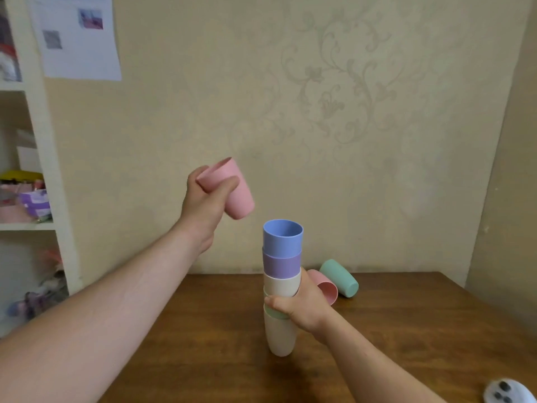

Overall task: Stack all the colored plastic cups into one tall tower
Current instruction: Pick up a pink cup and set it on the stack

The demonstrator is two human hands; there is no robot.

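Note:
A stack of nested cups (281, 286) stands on the wooden table (203, 344), cream at the bottom, then green, cream and purple, with a blue cup (282, 237) on top, mouth up. My right hand (302, 306) grips the stack around its middle. My left hand (207, 199) holds a pink cup (235, 193) in the air, up and to the left of the stack, tilted with its base pointing down toward the blue cup. Behind my right hand, a second pink cup (325, 286) and a green cup (340, 277) lie on their sides.
A wallpapered wall runs just behind the table. White shelves (43, 158) with clutter stand at the left. A small white device with dark buttons (508, 391) sits at the table's front right corner.

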